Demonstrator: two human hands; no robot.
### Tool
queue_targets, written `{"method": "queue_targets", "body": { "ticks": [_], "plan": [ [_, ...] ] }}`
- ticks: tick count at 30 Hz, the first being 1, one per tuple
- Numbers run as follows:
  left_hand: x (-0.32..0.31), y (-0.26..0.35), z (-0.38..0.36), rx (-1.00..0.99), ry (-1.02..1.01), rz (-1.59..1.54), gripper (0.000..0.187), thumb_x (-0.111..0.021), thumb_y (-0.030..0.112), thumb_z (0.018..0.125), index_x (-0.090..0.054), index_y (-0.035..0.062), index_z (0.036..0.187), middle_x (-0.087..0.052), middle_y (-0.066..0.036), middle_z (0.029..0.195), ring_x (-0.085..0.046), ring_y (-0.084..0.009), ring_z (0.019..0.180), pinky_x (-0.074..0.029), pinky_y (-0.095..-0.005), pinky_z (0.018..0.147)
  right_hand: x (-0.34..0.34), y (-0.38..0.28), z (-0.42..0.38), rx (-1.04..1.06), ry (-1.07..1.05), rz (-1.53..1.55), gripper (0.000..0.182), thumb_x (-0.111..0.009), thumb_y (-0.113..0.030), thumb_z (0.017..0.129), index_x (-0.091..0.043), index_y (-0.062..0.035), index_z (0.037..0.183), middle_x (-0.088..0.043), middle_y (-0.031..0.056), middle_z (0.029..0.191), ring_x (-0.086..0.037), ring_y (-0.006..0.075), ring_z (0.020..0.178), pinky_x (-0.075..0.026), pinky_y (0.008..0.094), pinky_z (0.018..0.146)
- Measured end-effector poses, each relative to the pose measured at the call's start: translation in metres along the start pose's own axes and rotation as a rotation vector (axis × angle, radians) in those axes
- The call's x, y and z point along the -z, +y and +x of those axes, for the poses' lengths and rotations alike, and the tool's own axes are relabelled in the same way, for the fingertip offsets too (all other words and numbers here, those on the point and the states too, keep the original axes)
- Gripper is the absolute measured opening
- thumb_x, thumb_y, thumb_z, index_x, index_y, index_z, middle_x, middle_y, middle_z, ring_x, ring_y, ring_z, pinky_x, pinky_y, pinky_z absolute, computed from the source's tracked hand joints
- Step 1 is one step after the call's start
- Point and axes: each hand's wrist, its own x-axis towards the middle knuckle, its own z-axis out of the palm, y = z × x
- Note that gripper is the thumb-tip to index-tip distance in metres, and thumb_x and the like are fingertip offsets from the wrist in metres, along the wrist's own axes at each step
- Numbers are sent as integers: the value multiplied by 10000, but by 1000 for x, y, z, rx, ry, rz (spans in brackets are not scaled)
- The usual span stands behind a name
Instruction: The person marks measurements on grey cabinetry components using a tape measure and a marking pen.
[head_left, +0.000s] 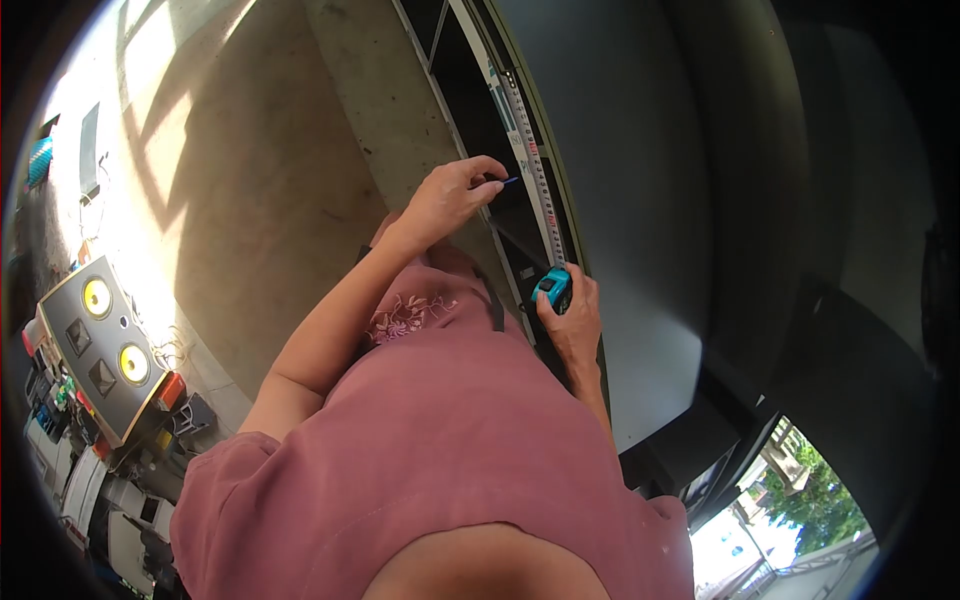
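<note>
My right hand (pixel 574 318) is wrapped round a teal and black tape measure (pixel 553 290). From its case the white blade (pixel 540 185) runs up and away along a long, narrow light strip on a metal frame. Left of the blade, my left hand (pixel 459 198) pinches a thin blue pen (pixel 509 181) between thumb and fingers, its tip pointing towards the blade. The blade's far end cannot be made out clearly.
A large dark smooth panel (pixel 630 200) stands along the right of the frame. Concrete floor (pixel 270 150) lies to the left. A speaker box (pixel 102 345) with yellow cones and assorted clutter stand at the lower left. Greenery shows through an opening at the lower right.
</note>
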Motion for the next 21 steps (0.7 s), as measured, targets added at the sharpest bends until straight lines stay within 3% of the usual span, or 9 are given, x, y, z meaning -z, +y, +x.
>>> {"method": "queue_targets", "body": {
  "ticks": [9,12,15,16,21],
  "plan": [
    [-20,-3,-20,10,-40,22,267,-597,235,870,-645,51,1056,-610,-101,783,-582,-190,771,-471,-331,733,-5,14,-7,-84,37,-19,618,-655,-417,756,-470,-125,1269,-505,141,1145,-523,315,1077,-469,424,866],
    [-36,5,-30,-13,23,-7,256,-602,203,836,-636,69,1052,-635,-139,799,-622,-269,732,-485,-375,706,-4,16,-9,-75,21,-23,611,-647,-422,769,-467,-123,1272,-504,143,1146,-523,318,1077,-462,425,875],
    [-68,14,-33,-261,128,181,225,-605,204,831,-609,98,1029,-618,-135,870,-633,-299,781,-503,-399,696,-5,16,-12,-47,44,-53,606,-642,-424,780,-466,-118,1272,-507,147,1137,-524,320,1077,-466,427,868],
    [-81,18,-31,-263,135,176,225,-605,204,831,-609,98,1029,-618,-135,870,-633,-299,781,-503,-399,696,-5,17,-13,-48,49,-55,600,-646,-422,781,-469,-112,1264,-511,147,1127,-530,323,1067,-471,430,857],
    [-140,29,-11,-343,-103,601,224,-625,204,818,-594,91,1010,-617,-118,885,-651,-283,822,-527,-380,690,-10,18,-13,-34,65,-88,586,-663,-423,777,-482,-103,1234,-523,144,1097,-545,334,1039,-487,441,819]
  ]
}}
